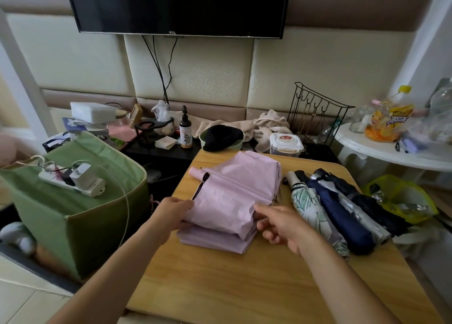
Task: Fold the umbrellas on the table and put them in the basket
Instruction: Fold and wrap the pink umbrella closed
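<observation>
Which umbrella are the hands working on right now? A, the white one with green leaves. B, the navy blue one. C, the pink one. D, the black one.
C: both the left hand and the right hand hold the canopy folds of the pink umbrella; the other umbrellas lie untouched beside it.

**Wooden table and its load**

The wooden table [269,287] carries a pink umbrella [234,196] with loose canopy folds near its middle. Beside it, toward the right edge, lie a leaf-patterned umbrella [315,213], a navy umbrella [342,216], a silver umbrella [354,208] and a black umbrella [371,206], side by side.
</observation>
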{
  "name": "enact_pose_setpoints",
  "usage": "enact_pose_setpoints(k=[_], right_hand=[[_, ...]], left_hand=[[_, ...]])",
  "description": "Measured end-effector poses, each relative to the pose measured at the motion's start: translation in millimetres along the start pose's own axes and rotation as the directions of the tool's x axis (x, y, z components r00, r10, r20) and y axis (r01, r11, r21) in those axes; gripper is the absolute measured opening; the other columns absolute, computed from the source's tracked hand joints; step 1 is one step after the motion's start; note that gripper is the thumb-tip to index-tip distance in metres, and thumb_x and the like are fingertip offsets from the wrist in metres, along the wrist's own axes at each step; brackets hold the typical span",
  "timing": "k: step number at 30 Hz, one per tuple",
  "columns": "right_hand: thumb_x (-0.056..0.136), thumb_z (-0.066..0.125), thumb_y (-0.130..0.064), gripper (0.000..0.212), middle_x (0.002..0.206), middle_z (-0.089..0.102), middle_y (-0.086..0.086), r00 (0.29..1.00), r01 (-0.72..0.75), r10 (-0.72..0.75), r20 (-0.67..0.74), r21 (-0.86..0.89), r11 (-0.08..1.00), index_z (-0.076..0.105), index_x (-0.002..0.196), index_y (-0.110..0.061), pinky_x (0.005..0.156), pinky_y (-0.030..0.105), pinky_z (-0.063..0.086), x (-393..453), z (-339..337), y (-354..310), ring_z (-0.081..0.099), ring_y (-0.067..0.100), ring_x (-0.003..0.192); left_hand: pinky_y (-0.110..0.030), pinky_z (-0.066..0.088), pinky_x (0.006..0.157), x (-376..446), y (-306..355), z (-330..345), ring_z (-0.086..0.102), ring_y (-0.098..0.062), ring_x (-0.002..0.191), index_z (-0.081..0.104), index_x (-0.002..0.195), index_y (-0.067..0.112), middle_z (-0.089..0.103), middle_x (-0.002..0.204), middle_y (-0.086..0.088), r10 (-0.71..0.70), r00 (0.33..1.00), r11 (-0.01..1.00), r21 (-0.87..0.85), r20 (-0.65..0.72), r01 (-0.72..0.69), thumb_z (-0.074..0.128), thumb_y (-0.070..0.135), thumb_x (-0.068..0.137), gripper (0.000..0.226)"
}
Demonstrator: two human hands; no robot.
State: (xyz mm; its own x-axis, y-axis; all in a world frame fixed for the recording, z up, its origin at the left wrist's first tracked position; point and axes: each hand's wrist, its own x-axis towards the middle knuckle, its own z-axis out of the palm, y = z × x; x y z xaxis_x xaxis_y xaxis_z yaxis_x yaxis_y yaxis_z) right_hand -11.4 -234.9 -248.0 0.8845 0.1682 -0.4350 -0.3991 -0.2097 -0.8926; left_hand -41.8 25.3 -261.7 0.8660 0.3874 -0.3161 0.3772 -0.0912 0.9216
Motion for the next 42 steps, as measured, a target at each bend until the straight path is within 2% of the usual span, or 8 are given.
enact_pose_setpoints(k=[6, 13, 18, 21, 26, 31, 35, 42], right_hand=[[0.093, 0.075, -0.023, 0.017, 0.063, 0.061, 0.001, 0.998, 0.000, -0.005, 0.069, 0.067, 0.998, 0.066, 0.100, -0.010, 0.038, 0.018, 0.024, -3, 5, 1, 0.043, 0.010, 0.042], [0.091, 0.077, -0.029, 0.024, 0.062, 0.063, 0.000, 0.989, -0.072, 0.066, 0.135, 0.036, 0.997, 0.065, 0.098, -0.010, 0.038, 0.017, 0.026, -9, 15, 5, 0.040, 0.008, 0.039], [0.087, 0.080, -0.020, 0.018, 0.060, 0.054, -0.003, 0.980, -0.051, 0.053, 0.194, -0.016, 0.999, 0.065, 0.085, -0.012, 0.038, 0.018, 0.028, -8, 11, 5, 0.039, 0.006, 0.042], [0.085, 0.083, -0.020, 0.019, 0.060, 0.054, -0.003, 0.976, -0.041, 0.054, 0.212, -0.067, 0.997, 0.066, 0.083, -0.013, 0.040, 0.018, 0.027, -8, 11, 6, 0.041, 0.006, 0.042], [0.083, 0.085, -0.017, 0.018, 0.059, 0.056, -0.003, 0.972, -0.034, 0.078, 0.223, -0.194, 0.980, 0.071, 0.091, -0.009, 0.039, 0.018, 0.029, -11, 16, 13, 0.044, 0.007, 0.041], [0.084, 0.083, -0.012, 0.019, 0.057, 0.051, -0.002, 0.978, -0.005, 0.061, 0.197, -0.270, 0.963, 0.065, 0.089, -0.009, 0.039, 0.019, 0.030, -11, 13, 12, 0.045, 0.008, 0.039], [0.085, 0.079, -0.006, 0.018, 0.056, 0.051, 0.000, 0.982, -0.003, 0.068, 0.177, -0.345, 0.939, 0.065, 0.076, -0.012, 0.039, 0.019, 0.032, -12, 17, 15, 0.045, 0.008, 0.036], [0.093, 0.075, -0.037, 0.026, 0.061, 0.053, -0.002, 0.993, 0.058, -0.036, 0.114, -0.197, 0.979, 0.062, 0.089, -0.015, 0.040, 0.020, 0.026, -13, 21, 16, 0.042, 0.009, 0.039]], left_hand=[[-0.030, 0.060, 0.056, 2, -5, -6, 0.075, -0.038, 0.084, 0.058, 0.108, -0.006, 0.065, 0.101, -0.023, -0.022, 1.000, 0.999, 0.036, 0.002, 0.022, 0.073, 0.017, 0.094, 0.031], [-0.039, 0.064, 0.065, 6, -6, -10, 0.073, -0.034, 0.064, 0.063, 0.104, -0.010, 0.069, 0.092, -0.026, -0.041, 0.999, 0.998, 0.038, -0.015, 0.042, 0.069, 0.011, 0.096, 0.024], [-0.053, 0.062, 0.084, 11, -6, -13, 0.073, -0.044, 0.082, 0.064, 0.102, -0.010, 0.065, 0.089, -0.024, -0.042, 0.998, 0.998, 0.054, -0.049, 0.044, 0.066, 0.003, 0.094, 0.015], [-0.045, 0.062, 0.077, 14, -6, -15, 0.071, -0.045, 0.078, 0.065, 0.095, -0.007, 0.063, 0.085, -0.023, -0.038, 0.999, 0.996, 0.080, -0.037, 0.041, 0.065, 0.003, 0.092, 0.010], [-0.032, 0.043, 0.061, 17, -10, -21, 0.053, -0.024, 0.057, 0.063, 0.065, 0.002, 0.058, 0.055, -0.011, -0.009, 1.000, 0.972, 0.236, -0.019, 0.013, 0.071, 0.011, 0.088, 0.026], [-0.024, 0.037, 0.049, 14, -7, -21, 0.048, -0.019, 0.055, 0.061, 0.075, 0.002, 0.058, 0.064, -0.008, -0.025, 0.999, 0.930, 0.366, -0.034, 0.036, 0.072, 0.015, 0.090, 0.023], [-0.030, 0.040, 0.057, 16, -11, -24, 0.054, -0.023, 0.066, 0.065, 0.080, -0.002, 0.060, 0.072, -0.012, 0.016, 0.997, 0.896, 0.444, -0.071, 0.018, 0.076, 0.018, 0.086, 0.024], [-0.027, 0.042, 0.053, 17, -6, -24, 0.055, -0.017, 0.063, 0.064, 0.086, 0.005, 0.061, 0.076, -0.006, 0.017, 0.998, 0.895, 0.446, -0.054, 0.009, 0.078, 0.024, 0.086, 0.024]])
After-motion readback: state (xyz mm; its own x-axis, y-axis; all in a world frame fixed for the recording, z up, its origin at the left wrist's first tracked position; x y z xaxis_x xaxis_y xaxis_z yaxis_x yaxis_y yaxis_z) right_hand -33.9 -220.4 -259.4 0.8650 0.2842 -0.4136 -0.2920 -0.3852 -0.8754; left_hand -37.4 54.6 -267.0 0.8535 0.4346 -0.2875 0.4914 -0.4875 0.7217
